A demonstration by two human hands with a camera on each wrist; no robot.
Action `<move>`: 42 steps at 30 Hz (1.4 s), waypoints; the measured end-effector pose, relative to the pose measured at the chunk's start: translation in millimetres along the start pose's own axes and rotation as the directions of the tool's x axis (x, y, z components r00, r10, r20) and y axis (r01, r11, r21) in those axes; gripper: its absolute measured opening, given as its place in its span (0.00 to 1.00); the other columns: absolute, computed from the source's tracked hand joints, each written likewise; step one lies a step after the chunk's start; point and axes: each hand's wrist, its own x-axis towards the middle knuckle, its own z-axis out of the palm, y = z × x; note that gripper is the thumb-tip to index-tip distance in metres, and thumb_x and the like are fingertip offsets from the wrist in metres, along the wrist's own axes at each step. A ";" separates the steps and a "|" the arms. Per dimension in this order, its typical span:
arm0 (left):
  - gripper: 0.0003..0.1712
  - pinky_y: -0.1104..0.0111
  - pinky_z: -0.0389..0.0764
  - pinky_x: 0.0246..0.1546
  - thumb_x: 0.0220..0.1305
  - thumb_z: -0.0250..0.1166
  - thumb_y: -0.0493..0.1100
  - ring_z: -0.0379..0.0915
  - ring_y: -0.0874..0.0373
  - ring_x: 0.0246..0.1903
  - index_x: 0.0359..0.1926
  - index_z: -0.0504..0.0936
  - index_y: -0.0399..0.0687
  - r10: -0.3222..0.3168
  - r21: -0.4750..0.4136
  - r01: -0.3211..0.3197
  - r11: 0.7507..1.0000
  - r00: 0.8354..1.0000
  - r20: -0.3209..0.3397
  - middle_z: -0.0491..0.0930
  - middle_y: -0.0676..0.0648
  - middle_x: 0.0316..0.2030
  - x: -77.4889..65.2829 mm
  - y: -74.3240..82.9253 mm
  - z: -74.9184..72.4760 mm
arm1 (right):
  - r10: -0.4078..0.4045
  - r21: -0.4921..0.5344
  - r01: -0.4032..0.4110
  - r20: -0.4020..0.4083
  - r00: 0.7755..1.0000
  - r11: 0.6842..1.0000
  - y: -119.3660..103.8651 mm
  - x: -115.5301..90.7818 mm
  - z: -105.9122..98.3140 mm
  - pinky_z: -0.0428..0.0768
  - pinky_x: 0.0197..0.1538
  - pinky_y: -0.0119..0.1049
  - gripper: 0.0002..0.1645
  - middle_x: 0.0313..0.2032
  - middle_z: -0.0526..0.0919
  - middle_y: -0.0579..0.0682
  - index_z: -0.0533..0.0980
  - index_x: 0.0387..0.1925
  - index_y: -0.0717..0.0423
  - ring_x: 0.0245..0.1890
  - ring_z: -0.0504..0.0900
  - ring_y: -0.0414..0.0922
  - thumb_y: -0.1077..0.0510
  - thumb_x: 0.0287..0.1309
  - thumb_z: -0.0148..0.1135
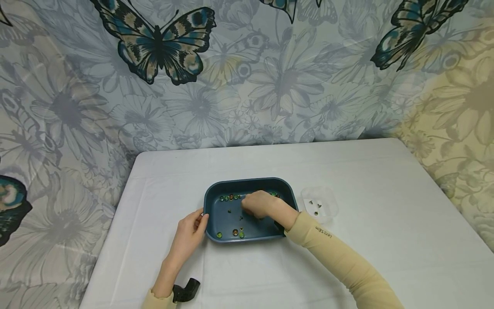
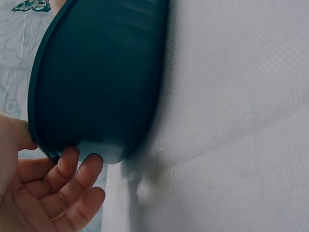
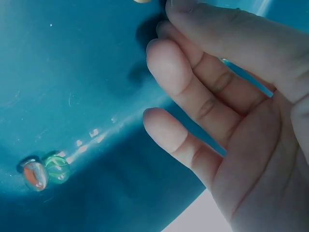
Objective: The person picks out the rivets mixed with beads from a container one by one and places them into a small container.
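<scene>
A dark blue tray point(image 1: 223, 219) stands on the table with glass marbles point(image 1: 235, 232) and tiny metallic pieces scattered in it. My left hand point(image 1: 189, 234) grips the tray's left rim, thumb at the edge and fingers against the outer wall, as the left wrist view point(image 2: 53, 188) shows. Reaching into the tray, my right hand point(image 1: 260, 204) has its fingers bent downward over the tray floor. In the right wrist view an orange-streaked marble point(image 3: 35, 175) lies beside a green marble point(image 3: 58, 169). Thumb and fingertips run to the top edge there; I cannot tell whether they pinch something.
Right of the tray sits a clear plastic box point(image 1: 328, 204) with a few tiny pieces in it, close to the right forearm. More marbles point(image 1: 226, 198) line the tray's far side. White cloth covers the table point(image 1: 366, 193); a butterfly-patterned fabric point(image 1: 247, 86) hangs behind it.
</scene>
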 end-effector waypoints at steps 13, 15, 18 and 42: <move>0.14 0.73 0.71 0.22 0.65 0.58 0.38 0.66 0.65 0.20 0.48 0.79 0.33 -0.002 0.004 0.002 1.000 1.000 -0.003 0.74 0.53 0.23 -0.8 -0.5 1.5 | -0.026 0.018 0.027 -0.073 0.997 0.999 2.4 -8.4 -11.0 0.61 0.23 0.28 0.13 0.15 0.67 0.41 0.76 0.18 0.53 0.16 0.61 0.37 0.69 0.54 0.61; 0.14 0.73 0.70 0.22 0.66 0.58 0.39 0.66 0.65 0.20 0.48 0.79 0.33 -0.003 0.001 0.003 1.000 1.000 0.000 0.74 0.53 0.23 -1.0 -0.8 1.1 | -0.039 0.030 0.042 -0.092 0.995 0.999 3.9 -10.2 -12.6 0.59 0.22 0.28 0.15 0.15 0.66 0.41 0.74 0.17 0.53 0.16 0.58 0.37 0.68 0.56 0.60; 0.14 0.74 0.70 0.22 0.66 0.57 0.39 0.66 0.65 0.20 0.47 0.79 0.33 -0.001 -0.003 0.001 1.000 1.000 0.002 0.74 0.52 0.22 -0.8 -0.9 0.5 | -0.068 0.050 0.075 -0.120 0.990 0.996 6.2 -14.0 -16.1 0.57 0.22 0.28 0.16 0.15 0.66 0.42 0.74 0.17 0.53 0.16 0.57 0.37 0.70 0.56 0.59; 0.15 0.73 0.71 0.23 0.66 0.58 0.39 0.67 0.65 0.21 0.48 0.79 0.32 -0.021 0.008 0.021 1.000 1.000 -0.001 0.75 0.52 0.23 -1.4 -1.5 1.4 | -0.036 0.080 0.055 -0.224 0.974 0.995 22.7 -54.7 -47.8 0.61 0.28 0.32 0.17 0.18 0.65 0.43 0.70 0.17 0.53 0.20 0.58 0.40 0.73 0.54 0.56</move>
